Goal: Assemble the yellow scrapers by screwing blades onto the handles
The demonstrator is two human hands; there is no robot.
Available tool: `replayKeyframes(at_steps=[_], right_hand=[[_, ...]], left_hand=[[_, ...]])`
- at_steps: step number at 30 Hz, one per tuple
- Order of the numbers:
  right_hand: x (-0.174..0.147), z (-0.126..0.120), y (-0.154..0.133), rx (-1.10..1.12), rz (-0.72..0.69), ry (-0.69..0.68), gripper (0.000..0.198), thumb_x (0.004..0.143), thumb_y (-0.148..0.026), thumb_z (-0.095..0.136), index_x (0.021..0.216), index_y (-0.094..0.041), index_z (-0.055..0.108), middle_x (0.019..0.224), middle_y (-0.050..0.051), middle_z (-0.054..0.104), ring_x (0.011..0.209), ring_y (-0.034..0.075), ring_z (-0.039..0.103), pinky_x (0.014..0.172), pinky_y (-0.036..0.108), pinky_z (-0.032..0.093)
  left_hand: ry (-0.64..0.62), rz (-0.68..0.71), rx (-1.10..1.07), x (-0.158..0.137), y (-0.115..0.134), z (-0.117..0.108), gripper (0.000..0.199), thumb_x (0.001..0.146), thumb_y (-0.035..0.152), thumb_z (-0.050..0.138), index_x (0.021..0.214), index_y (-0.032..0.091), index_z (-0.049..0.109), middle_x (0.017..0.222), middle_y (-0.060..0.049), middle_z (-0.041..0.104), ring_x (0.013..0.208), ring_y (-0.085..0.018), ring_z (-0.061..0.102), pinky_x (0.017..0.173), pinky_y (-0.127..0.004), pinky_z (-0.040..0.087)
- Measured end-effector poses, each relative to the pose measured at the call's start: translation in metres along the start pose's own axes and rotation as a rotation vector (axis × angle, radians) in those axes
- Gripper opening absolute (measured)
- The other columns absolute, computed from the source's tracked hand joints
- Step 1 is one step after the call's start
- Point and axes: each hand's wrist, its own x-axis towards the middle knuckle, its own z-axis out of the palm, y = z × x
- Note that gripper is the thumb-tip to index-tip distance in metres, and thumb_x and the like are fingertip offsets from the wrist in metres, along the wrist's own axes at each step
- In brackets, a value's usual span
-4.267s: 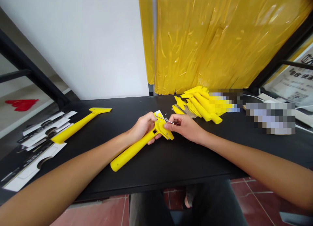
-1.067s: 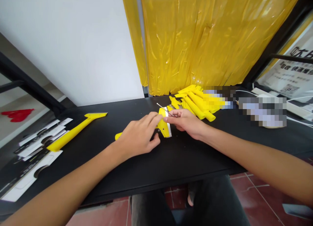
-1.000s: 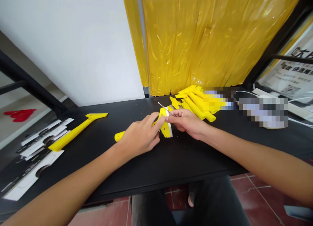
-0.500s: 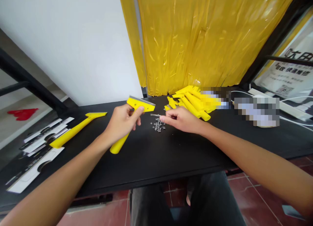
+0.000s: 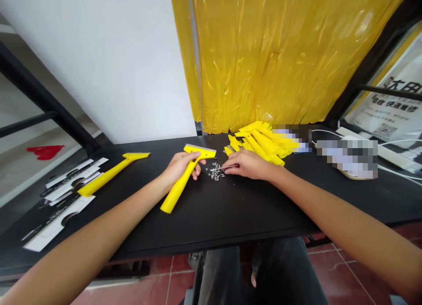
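My left hand point(image 5: 183, 166) is closed around the neck of a yellow scraper point(image 5: 178, 188), just below its wide head. A metal blade edge runs along the head's top, and the handle slants down toward me. Between the thumb and fingers of my right hand point(image 5: 249, 164) is a thin metal screwdriver point(image 5: 227, 167), its handle mostly hidden in the fist. Its tip points left into a small pile of screws and nuts point(image 5: 216, 172) on the black table point(image 5: 231, 217). Behind my right hand lies a heap of yellow scraper parts point(image 5: 260, 140).
Another yellow scraper point(image 5: 112, 174) rests at the left across white-and-black card sleeves point(image 5: 61, 223). White cables point(image 5: 398, 173) and a blurred-out object point(image 5: 346, 160) lie on the right. A white panel point(image 5: 108, 67) and yellow plastic sheeting point(image 5: 263, 63) stand behind the table.
My right hand has brought the screwdriver tip down to the small screws. My left hand has turned the scraper, so more of its handle shows. The view has shifted slightly.
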Motion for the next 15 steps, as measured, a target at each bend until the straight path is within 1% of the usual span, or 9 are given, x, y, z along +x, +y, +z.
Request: replayKeyframes(at_steps=[3,6,9,13,15], right_hand=[[0.002,0.001,-0.003,-0.015,0.015,-0.009,0.015,0.093,-0.030,0.066,0.101,-0.027,0.079,0.096,0.003,0.075,0.083,0.017,0.065,0.076,0.030,0.043],[0.004,0.002,-0.005,-0.015,0.024,-0.007,0.015,0.093,-0.030,0.065,0.098,-0.025,0.078,0.096,0.003,0.074,0.083,0.017,0.065,0.076,0.030,0.042],[0.006,0.004,-0.006,0.057,0.054,-0.010,0.014,0.092,-0.028,0.066,0.098,-0.023,0.078,0.095,0.004,0.075,0.080,0.016,0.064,0.073,0.029,0.042],[0.008,0.009,-0.008,0.150,0.125,-0.026,0.014,0.088,-0.026,0.067,0.094,-0.021,0.077,0.083,0.002,0.074,0.069,0.014,0.060,0.065,0.026,0.040],[0.008,0.010,-0.010,0.151,0.126,-0.022,0.011,0.084,-0.026,0.069,0.090,-0.021,0.077,0.075,-0.001,0.070,0.064,0.012,0.057,0.064,0.025,0.038]], left_hand=[[-0.004,0.007,-0.006,0.002,-0.002,-0.001,0.032,0.088,0.035,0.061,0.083,0.005,0.070,0.051,-0.008,0.064,0.038,-0.015,0.057,0.039,-0.024,0.044],[-0.019,0.007,0.007,0.002,-0.002,0.001,0.032,0.087,0.035,0.060,0.081,0.005,0.070,0.048,-0.007,0.062,0.034,-0.015,0.054,0.036,-0.023,0.040],[-0.022,-0.002,0.036,0.001,0.000,0.004,0.032,0.088,0.035,0.059,0.081,0.005,0.069,0.045,-0.006,0.060,0.032,-0.014,0.051,0.035,-0.022,0.037],[-0.019,-0.036,0.094,0.000,0.003,0.008,0.033,0.088,0.036,0.059,0.080,0.006,0.068,0.044,-0.006,0.059,0.031,-0.013,0.050,0.035,-0.022,0.036],[-0.005,-0.055,0.114,0.000,0.004,0.010,0.032,0.088,0.036,0.059,0.080,0.006,0.069,0.044,-0.006,0.059,0.030,-0.013,0.050,0.034,-0.022,0.035]])
